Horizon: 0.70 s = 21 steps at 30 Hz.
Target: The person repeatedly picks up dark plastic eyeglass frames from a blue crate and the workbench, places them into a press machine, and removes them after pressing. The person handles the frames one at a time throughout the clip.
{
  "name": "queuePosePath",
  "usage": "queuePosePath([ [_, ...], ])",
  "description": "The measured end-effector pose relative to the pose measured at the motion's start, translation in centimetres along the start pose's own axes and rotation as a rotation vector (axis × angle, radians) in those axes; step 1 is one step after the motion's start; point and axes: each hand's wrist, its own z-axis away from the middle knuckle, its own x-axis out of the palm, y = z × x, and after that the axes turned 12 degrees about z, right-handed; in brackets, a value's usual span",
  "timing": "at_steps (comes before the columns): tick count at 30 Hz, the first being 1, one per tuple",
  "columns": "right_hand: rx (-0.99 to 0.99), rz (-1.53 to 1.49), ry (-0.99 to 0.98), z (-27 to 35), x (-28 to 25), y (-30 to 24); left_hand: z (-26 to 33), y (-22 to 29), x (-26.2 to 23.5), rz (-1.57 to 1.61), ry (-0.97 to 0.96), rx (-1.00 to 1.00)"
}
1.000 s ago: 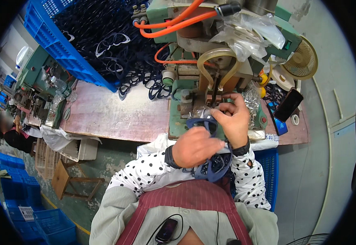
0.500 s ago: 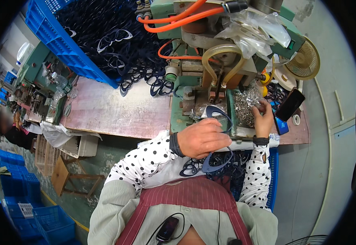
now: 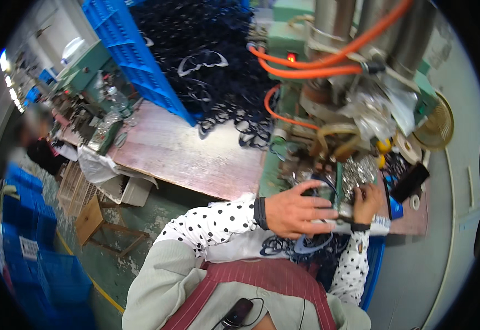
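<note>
My left hand (image 3: 300, 210) is at the front of the green press machine (image 3: 288, 104), fingers curved over a dark blue goggle-shaped plastic frame (image 3: 312, 248). One loop of the frame shows above the hand and the other below it; the hand hides the middle. To its right, my right hand (image 3: 367, 204) has its fingers bent together at the near end of a tray of small shiny metal pieces (image 3: 359, 171). Whatever its fingertips hold is too small to make out. The press head and its tubes (image 3: 336, 137) sit just beyond my left hand.
A blue crate (image 3: 141, 66) heaped with dark frames stands on the table (image 3: 196, 159), some spilling out. Orange air hoses (image 3: 317, 71) cross the press. A phone (image 3: 410, 182), a tape roll (image 3: 414, 202) and a fan (image 3: 435, 122) are at right. More frames lie in my lap.
The view has swung, so everything sits farther right and lower. My left hand has brought the frame nearer the press head, its fingers spreading more. My right hand remains at the metal pieces.
</note>
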Motion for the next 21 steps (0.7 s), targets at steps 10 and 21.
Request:
queuePosePath([
  [10,0.095,0.017,-0.076,-0.7,-0.9,-1.1,9.5,-16.5,-24.1,-1.183,0.414,-0.869],
  [21,0.148,0.088,0.013,0.1,-0.4,-0.7,15.3,-27.5,-31.7,-0.712,0.123,-1.832],
])
